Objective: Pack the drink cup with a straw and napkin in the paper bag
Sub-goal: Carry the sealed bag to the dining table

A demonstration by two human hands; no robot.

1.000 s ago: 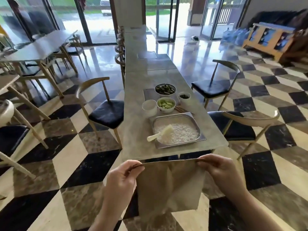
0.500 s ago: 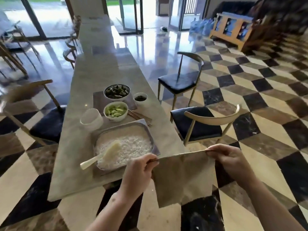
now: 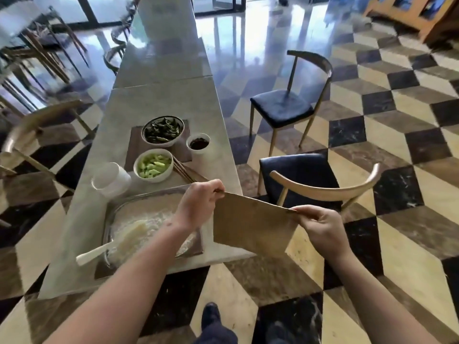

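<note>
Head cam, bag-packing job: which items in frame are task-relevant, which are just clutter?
Task-relevant:
paper bag, flat, top edge pinched by left hand and right hand
white cup on the table

Clutter:
rice tray with spatula
greens bowl
cucumber bowl
sauce dish
chopsticks
chairs

No straw or napkin visible.

An eatery: long dining table (image 3: 159, 100), chairs (image 3: 288, 108), food bowls (image 3: 162, 131).

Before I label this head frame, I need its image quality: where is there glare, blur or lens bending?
Head view: strong glare from the doorway washes over the glossy floor; the far-left chairs are smeared by motion blur; the table edges splay out with wide-angle distortion; the paper bag and both hands, left and right, are fairly sharp.
</note>
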